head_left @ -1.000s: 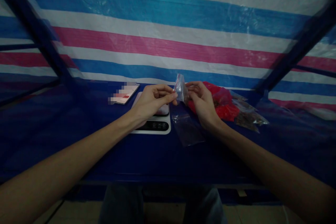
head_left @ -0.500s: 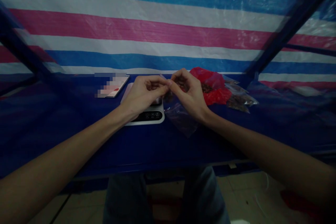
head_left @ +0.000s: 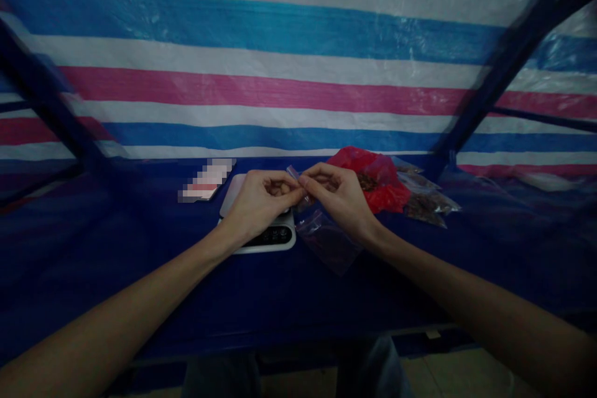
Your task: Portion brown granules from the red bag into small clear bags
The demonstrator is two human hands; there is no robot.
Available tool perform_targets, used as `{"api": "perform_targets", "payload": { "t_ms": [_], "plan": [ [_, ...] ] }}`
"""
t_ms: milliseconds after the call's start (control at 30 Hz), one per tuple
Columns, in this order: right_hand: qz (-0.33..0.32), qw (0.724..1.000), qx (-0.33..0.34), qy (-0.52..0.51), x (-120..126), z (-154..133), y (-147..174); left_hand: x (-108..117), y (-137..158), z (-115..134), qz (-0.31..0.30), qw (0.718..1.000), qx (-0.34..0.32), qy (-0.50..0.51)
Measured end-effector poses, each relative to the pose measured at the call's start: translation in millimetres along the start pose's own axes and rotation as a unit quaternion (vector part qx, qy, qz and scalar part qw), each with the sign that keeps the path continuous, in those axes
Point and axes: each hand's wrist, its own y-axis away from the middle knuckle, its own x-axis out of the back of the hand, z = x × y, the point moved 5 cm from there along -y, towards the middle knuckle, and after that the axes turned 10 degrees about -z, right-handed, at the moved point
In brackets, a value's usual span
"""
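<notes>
My left hand [head_left: 265, 199] and my right hand [head_left: 336, 189] meet over the right edge of a white kitchen scale [head_left: 284, 237]. Both pinch the top of a small clear zip bag [head_left: 292, 172], whose strip sticks up between the fingertips. Something brown shows in the bag below my fingers; the rest of it is hidden by my hands. A flat, clear zip bag [head_left: 329, 245] lies on the table right of the scale, below my right hand. Behind that hand sits an open red plastic bag [head_left: 389, 189] with small brown pieces [head_left: 366, 181] inside.
Several filled clear bags [head_left: 426, 205] lie to the right of the red bag. A pale, blurred-out card or booklet [head_left: 205, 183] rests left of the scale on the blue table [head_left: 261, 298]. Dark frame posts [head_left: 485, 74] stand at both sides before a striped sheet [head_left: 280, 93].
My view has tilted up, so everything sits lower in the picture. Both hands keep pinching close together, and the bag's strip now shows more clearly between them.
</notes>
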Motion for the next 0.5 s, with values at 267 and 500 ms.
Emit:
{"api": "perform_targets", "payload": {
  "t_ms": [267,500],
  "plan": [
    [0.003,1.000,-0.015,-0.006,1.6,2.0,0.0,-0.1,2.0,2.9,-0.016,1.000,-0.002,-0.012],
    [-0.007,1.000,-0.015,-0.002,-1.6,1.0,1.2,-1.3,1.7,-0.5,-0.003,0.999,0.014,-0.041]
  ]
}}
